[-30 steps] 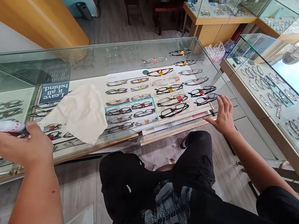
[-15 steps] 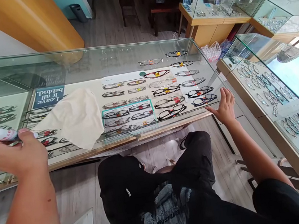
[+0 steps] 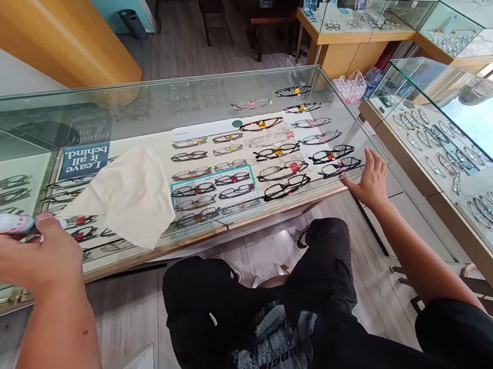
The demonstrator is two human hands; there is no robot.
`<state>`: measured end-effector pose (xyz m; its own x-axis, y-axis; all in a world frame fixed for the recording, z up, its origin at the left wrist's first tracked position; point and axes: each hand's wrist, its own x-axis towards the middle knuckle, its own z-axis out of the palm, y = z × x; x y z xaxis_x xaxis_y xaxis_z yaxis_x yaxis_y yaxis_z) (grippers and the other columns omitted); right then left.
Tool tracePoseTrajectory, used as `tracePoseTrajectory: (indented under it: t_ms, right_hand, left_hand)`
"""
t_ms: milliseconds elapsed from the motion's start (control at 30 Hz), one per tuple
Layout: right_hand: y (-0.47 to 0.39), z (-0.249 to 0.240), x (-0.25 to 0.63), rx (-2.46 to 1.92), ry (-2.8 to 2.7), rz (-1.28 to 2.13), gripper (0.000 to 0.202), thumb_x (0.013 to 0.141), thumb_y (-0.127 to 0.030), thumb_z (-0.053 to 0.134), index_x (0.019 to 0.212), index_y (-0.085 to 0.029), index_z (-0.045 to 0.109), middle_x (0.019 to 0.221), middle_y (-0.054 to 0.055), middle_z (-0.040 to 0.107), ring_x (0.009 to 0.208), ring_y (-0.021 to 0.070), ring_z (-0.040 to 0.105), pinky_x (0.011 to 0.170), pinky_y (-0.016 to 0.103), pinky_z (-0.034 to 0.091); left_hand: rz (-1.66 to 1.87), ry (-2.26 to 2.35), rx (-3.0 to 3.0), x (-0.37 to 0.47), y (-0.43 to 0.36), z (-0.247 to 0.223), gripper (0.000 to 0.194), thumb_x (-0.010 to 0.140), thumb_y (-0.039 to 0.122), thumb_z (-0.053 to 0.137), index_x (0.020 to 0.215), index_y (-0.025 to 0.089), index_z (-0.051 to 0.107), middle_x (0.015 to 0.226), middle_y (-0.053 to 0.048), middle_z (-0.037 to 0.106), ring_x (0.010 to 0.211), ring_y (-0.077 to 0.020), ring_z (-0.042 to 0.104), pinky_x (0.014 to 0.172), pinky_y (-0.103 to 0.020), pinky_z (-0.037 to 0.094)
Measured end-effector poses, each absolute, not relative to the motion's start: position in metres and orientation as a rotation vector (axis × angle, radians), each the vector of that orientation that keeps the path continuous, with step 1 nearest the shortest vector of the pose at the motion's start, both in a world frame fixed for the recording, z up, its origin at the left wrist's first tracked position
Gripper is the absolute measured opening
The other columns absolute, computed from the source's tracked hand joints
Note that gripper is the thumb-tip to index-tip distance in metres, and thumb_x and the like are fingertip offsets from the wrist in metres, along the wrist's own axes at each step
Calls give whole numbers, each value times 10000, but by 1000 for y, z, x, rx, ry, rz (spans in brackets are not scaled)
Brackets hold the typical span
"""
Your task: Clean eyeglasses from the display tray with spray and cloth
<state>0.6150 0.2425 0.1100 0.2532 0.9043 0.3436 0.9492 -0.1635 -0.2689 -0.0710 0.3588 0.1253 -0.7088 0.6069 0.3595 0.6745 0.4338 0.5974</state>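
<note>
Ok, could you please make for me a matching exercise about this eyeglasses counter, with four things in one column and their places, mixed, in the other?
Column one
1. Cream cloth
2. White tube
3. Blue sign
4. Right hand

Column two
A. At the near right corner of the long glass showcase
B. In the grip of the left hand
C. Lying on top of the glass
D. Under the glass, its words upside down in this view

Right pairs: 1-C, 2-B, 3-D, 4-A
</note>
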Motion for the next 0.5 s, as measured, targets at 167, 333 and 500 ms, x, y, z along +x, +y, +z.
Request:
tracePoseTrajectory:
  t_ms: [167, 333, 500]
  right_hand:
    - [246, 170, 597, -1822, -1675, 187, 751, 928, -495, 661, 1602, -272, 417, 1550, 179, 508, 1451, 400, 510, 1198, 657, 420]
    - [349, 225, 590, -1598, -1599, 502, 477, 1055, -625, 476, 1393, -331, 638, 1297, 87, 719, 1290, 317, 654, 1173, 588, 483]
    - [503, 227, 584, -1659, -1644, 624, 727, 1027, -810, 387, 1098, -183, 749, 975, 113, 746, 1162, 335, 701, 1112, 608, 504]
  left_hand:
    - [-1153, -2585, -1074, -78, 365, 118, 338, 624, 301, 617, 766, 293, 310, 1144, -163, 768, 1226, -492, 674, 1115, -673, 452]
    - [-1126, -2563, -1082, -74, 363, 120, 377, 650, 277, 635, 758, 305, 275, 1157, -172, 784, 1194, -488, 702, 1090, -697, 479]
    - [-1147, -2542, -1080, -72, 359, 120, 425, 630, 219, 650, 782, 309, 263, 1155, -138, 784, 1187, -470, 702, 1093, -699, 485]
